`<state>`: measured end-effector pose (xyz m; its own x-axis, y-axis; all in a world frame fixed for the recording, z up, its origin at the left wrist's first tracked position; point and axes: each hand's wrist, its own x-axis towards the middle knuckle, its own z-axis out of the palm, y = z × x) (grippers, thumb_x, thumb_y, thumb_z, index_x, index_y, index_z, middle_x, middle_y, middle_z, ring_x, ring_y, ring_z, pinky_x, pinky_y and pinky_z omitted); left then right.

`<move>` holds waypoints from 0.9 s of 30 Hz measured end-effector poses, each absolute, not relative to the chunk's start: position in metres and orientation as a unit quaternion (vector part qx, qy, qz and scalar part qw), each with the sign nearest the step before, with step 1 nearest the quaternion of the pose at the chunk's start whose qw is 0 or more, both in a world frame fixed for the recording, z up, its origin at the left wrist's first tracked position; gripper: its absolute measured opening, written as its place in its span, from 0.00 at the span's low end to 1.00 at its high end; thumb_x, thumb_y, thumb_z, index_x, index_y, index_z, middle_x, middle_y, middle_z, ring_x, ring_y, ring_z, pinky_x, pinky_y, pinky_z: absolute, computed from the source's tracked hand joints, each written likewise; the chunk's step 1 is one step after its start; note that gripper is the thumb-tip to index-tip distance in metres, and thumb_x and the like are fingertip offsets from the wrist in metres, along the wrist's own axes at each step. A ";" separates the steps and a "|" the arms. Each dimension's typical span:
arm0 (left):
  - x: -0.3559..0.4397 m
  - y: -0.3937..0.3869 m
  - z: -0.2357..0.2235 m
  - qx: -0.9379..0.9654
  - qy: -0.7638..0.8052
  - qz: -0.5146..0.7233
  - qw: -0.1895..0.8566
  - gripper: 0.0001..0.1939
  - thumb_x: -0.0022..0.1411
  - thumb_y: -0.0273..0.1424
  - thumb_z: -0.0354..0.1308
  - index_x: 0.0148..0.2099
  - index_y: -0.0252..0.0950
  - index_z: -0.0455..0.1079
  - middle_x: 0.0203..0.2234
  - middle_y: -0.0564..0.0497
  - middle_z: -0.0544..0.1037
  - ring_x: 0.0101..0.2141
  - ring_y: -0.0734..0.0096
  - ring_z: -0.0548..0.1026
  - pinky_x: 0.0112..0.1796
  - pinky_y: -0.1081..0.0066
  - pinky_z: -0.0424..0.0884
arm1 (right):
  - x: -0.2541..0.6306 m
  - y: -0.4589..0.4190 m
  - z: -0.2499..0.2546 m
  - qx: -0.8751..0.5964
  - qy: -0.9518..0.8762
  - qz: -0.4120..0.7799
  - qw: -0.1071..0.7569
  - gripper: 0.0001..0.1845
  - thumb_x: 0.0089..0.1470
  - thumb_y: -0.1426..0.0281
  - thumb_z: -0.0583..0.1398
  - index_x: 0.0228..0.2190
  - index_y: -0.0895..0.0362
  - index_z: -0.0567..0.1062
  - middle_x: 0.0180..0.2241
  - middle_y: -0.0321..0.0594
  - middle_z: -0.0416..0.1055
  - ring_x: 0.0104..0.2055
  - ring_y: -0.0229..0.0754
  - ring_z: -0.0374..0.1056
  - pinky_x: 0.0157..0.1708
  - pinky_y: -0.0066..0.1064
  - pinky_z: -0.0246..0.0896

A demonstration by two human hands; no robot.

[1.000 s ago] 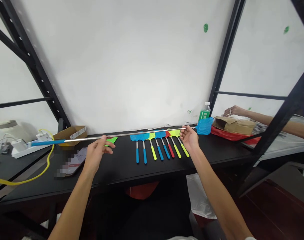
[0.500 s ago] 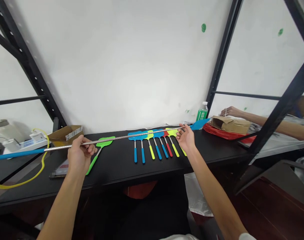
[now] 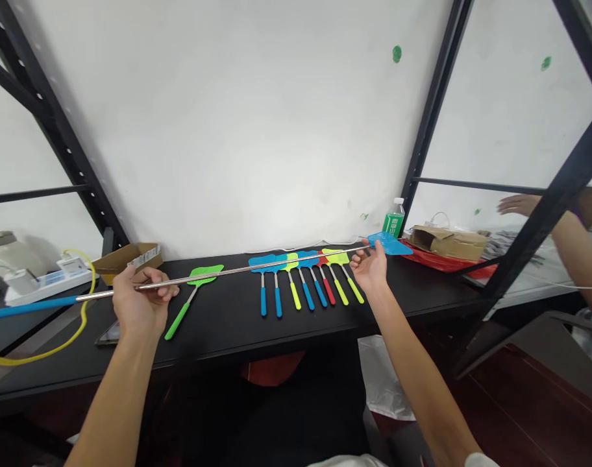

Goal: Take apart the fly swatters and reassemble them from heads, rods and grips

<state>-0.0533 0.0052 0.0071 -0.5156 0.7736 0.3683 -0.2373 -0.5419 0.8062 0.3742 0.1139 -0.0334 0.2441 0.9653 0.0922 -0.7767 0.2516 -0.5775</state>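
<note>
Across my view stretches a blue fly swatter [image 3: 257, 267] with a long, extended metal rod, its blue handle at the far left and its flat blue head at the right. My left hand [image 3: 143, 299] is closed around the rod near the handle end. With the fingers of my right hand [image 3: 370, 264] I grip the other end, just by the head. Below the rod, a row of several short swatters in blue, yellow, and red [image 3: 330, 292] lies on the black table [image 3: 228, 324]. A green fly swatter [image 3: 179, 320] lies apart, to the right of my left hand.
An open cardboard box [image 3: 110, 264] and a white power strip [image 3: 52, 286] with a yellow cable [image 3: 84, 318] are at the left. A green-labelled bottle [image 3: 394, 219] stands at the back right, near a torn carton [image 3: 446, 242]. Another person's hand [image 3: 518, 205] shows beyond the rack post.
My hands have moved slightly apart along with the swatter. Its blue head has turned, now showing its flat face. The other person's hand has shifted right, away from the carton.
</note>
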 end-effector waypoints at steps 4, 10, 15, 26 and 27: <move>-0.060 0.003 0.009 0.358 0.350 0.809 0.309 0.26 0.63 0.39 0.38 0.17 0.37 0.61 0.10 0.53 0.57 0.13 0.72 0.57 0.18 0.70 0.60 | 0.375 0.114 -0.032 -0.215 -0.205 0.565 0.770 0.17 0.62 0.54 0.52 0.37 0.53 0.71 0.19 0.28 0.58 0.18 0.32 0.55 0.16 0.24 0.50; -0.071 0.004 0.004 0.350 0.339 0.819 0.302 0.25 0.63 0.41 0.38 0.17 0.38 0.61 0.10 0.54 0.56 0.13 0.73 0.55 0.17 0.70 0.59 | 0.376 0.115 -0.032 -0.199 -0.198 0.566 0.775 0.16 0.64 0.56 0.51 0.35 0.54 0.71 0.19 0.28 0.57 0.17 0.31 0.54 0.15 0.23 0.50; -0.072 0.004 0.003 0.343 0.326 0.827 0.304 0.24 0.62 0.39 0.38 0.17 0.38 0.60 0.10 0.54 0.57 0.12 0.74 0.54 0.17 0.71 0.57 | 0.376 0.114 -0.032 -0.197 -0.209 0.570 0.770 0.15 0.64 0.58 0.52 0.34 0.54 0.71 0.19 0.28 0.58 0.17 0.31 0.54 0.15 0.23 0.50; -0.071 0.002 0.003 0.341 0.331 0.825 0.305 0.23 0.62 0.39 0.40 0.18 0.38 0.59 0.10 0.54 0.55 0.13 0.74 0.54 0.19 0.70 0.57 | 0.376 0.113 -0.033 -0.196 -0.216 0.569 0.769 0.14 0.62 0.57 0.55 0.33 0.54 0.71 0.19 0.28 0.58 0.17 0.31 0.54 0.16 0.23 0.50; -0.071 0.002 0.003 0.341 0.332 0.825 0.305 0.23 0.62 0.39 0.40 0.18 0.38 0.58 0.10 0.54 0.55 0.13 0.74 0.54 0.19 0.70 0.57 | 0.376 0.113 -0.033 -0.196 -0.218 0.568 0.769 0.14 0.62 0.57 0.55 0.33 0.54 0.71 0.19 0.28 0.58 0.17 0.31 0.54 0.16 0.23 0.50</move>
